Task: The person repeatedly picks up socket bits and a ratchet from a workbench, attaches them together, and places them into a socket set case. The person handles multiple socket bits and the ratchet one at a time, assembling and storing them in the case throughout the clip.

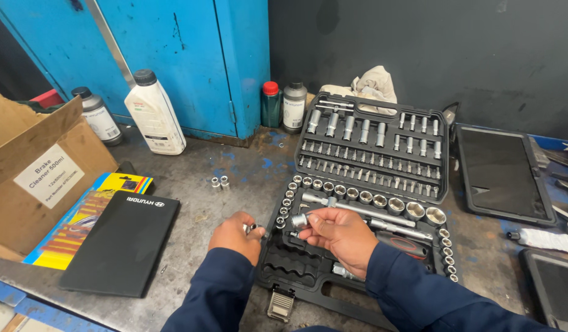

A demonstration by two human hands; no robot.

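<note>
Fingertips of the right hand pinch a large chrome steel socket above the open black plastic socket-set case. Just left, the left hand curls closed around a small metal bit, wrist bent inward.

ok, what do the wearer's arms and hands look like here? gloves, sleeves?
Both arms are in long dark navy sleeves of plain fabric that reach the wrists, with no markings visible. The left hand and right hand are bare: no gloves, and no rings or watch can be seen.
</note>
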